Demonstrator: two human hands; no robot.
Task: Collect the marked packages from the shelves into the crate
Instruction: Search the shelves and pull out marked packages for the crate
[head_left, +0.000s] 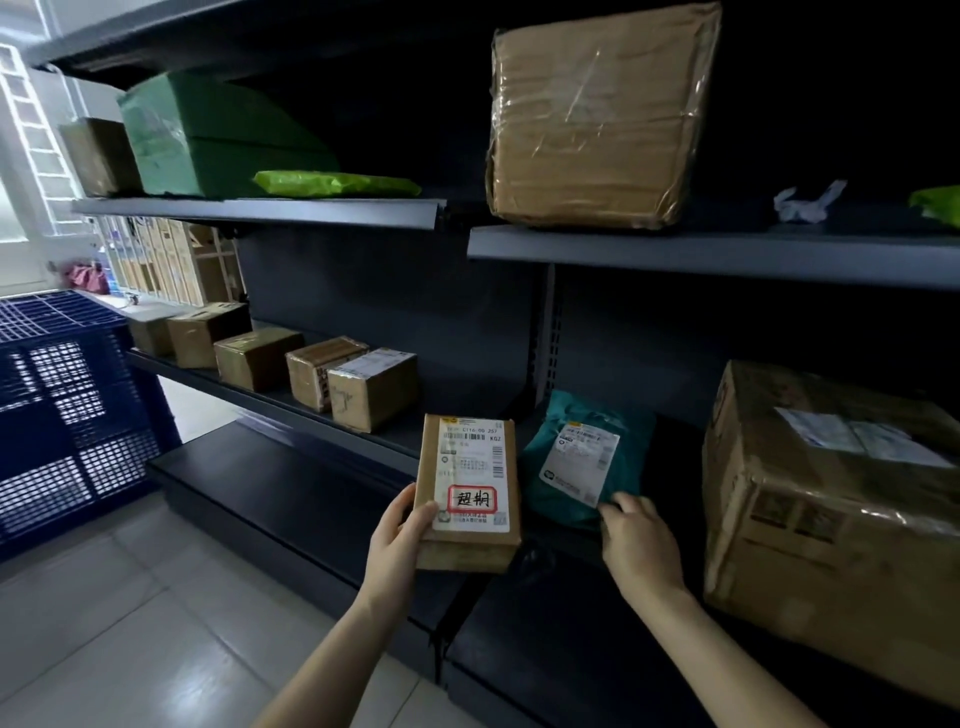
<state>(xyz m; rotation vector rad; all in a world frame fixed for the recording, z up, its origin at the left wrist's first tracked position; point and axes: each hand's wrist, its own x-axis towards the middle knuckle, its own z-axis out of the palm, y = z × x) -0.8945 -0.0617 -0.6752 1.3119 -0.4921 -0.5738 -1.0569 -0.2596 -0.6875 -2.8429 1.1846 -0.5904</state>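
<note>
The left hand (400, 535) is gripping the red-marked parcel (467, 488); the right hand (641, 540) is pinching the teal mailer (582, 457), whose label needs checking first.

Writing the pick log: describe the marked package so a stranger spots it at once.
Find the dark shelving, then the gap between the row of small brown boxes and the teal bag. There the left hand holds a flat brown box. Unlike its neighbours, its white label carries a red-outlined handwritten mark.
</note>
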